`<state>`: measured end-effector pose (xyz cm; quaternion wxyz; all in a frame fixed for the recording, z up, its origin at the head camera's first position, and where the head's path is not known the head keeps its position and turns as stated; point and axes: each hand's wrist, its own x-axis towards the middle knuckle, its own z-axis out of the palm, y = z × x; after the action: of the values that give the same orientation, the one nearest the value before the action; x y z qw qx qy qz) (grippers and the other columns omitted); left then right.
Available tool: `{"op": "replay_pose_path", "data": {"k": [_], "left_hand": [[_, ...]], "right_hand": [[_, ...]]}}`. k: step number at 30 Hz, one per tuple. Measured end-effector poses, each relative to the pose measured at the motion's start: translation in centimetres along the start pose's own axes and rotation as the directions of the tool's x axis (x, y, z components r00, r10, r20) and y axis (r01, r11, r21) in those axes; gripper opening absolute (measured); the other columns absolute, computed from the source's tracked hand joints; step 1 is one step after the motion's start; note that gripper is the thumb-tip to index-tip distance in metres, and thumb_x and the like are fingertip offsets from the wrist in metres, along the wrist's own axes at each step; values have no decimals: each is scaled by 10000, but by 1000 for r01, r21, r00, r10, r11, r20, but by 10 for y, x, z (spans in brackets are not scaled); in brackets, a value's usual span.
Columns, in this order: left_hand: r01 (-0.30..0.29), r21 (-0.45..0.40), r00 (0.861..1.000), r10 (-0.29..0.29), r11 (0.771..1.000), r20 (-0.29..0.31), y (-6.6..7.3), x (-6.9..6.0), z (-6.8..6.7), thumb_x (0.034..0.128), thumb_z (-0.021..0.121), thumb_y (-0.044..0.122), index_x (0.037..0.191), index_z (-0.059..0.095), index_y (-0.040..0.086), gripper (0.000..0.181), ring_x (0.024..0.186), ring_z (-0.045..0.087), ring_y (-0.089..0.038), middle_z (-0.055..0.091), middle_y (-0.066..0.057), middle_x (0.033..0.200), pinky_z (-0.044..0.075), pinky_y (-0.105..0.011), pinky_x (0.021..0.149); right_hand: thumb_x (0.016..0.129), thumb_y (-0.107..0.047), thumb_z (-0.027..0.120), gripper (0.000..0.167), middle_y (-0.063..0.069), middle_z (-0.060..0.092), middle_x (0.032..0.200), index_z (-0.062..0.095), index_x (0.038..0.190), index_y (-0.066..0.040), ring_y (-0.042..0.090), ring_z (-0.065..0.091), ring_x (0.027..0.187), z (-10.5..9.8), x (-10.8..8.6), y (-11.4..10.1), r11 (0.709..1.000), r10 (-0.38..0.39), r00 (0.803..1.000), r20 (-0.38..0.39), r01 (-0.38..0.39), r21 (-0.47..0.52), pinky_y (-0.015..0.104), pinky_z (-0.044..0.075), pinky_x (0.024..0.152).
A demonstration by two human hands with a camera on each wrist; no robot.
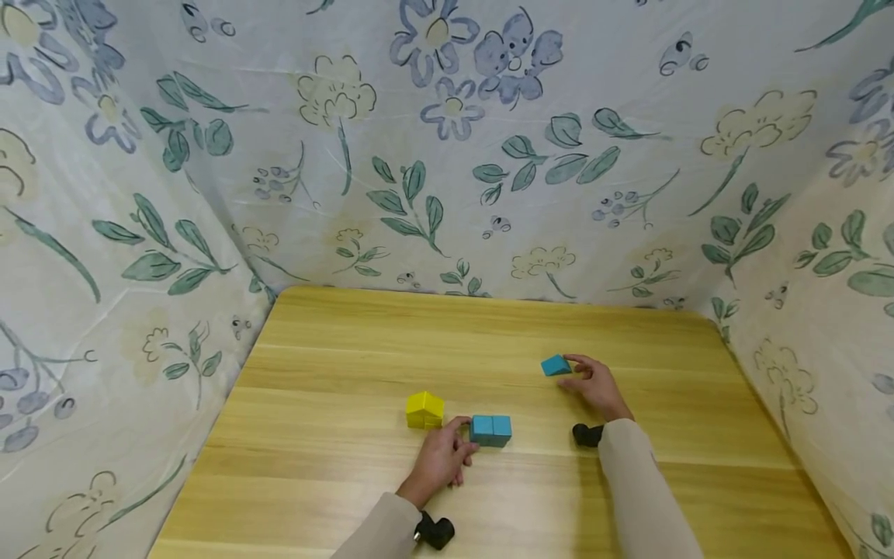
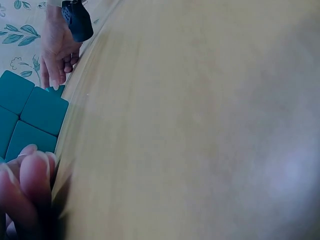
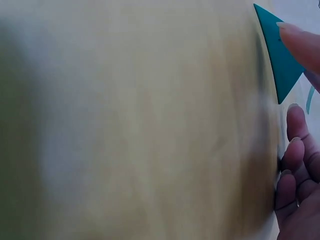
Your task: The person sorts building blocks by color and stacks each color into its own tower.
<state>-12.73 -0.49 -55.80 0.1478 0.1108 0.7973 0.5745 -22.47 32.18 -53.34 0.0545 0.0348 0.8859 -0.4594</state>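
Blue cubes (image 1: 491, 426) stand side by side in a two-high stack near the middle of the table, their square faces large in the left wrist view. My left hand (image 1: 441, 454) is at the stack's left end, index finger at the back corner and thumb at the front, pinching it; the exact contact is partly hidden. Farther back and right, my right hand (image 1: 592, 386) pinches a blue triangular block (image 1: 555, 366) by its right end. In the right wrist view, the thumb lies across the triangular face (image 3: 277, 60); the index finger is mostly hidden there.
A small yellow block structure (image 1: 424, 410) with a peaked top stands just left of my left hand. Beneath everything is a wooden table (image 1: 363, 334), bounded at the back and sides by floral cloth (image 1: 419, 178). Black wrist devices (image 1: 436, 532) hang under both forearms.
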Motion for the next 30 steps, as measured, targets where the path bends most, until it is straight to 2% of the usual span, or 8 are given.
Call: {"op": "replay_pose_path", "data": {"k": [7,12,19,30], "left_hand": [[-9,11,1000,9,1000,-2,1,0,-1,932,633,123,1329,502,20,430,350,486,-80,582,23,628,451,-277,357],[-20,13,1000,20,1000,2,0,-1,0,931,633,117,1327,499,4,433,346,485,-77,572,29,620,449,-275,353],[1,18,1000,-1,1000,0,2,0,0,935,627,120,1330,502,14,427,347,486,-84,567,31,619,460,-292,361],[-6,17,1000,6,1000,-13,3,1,1,928,637,112,1324,507,15,428,348,483,-82,578,26,619,457,-292,361]], "right_hand": [[873,-119,718,593,226,464,1135,470,1405,-38,311,391,951,0,9,-3,1000,-4,1000,26,4,-9,405,366,795],[883,-143,713,527,248,485,1194,518,1356,-18,364,425,1076,0,11,-3,999,14,999,34,-13,-40,479,378,886],[868,-175,735,460,249,526,1193,574,1254,16,357,455,1055,1,11,-3,997,9,1000,6,-8,-78,470,381,867],[836,-284,769,544,242,480,1243,579,1247,17,351,435,1061,3,10,1,994,29,1000,1,-29,-102,500,386,886]]}}
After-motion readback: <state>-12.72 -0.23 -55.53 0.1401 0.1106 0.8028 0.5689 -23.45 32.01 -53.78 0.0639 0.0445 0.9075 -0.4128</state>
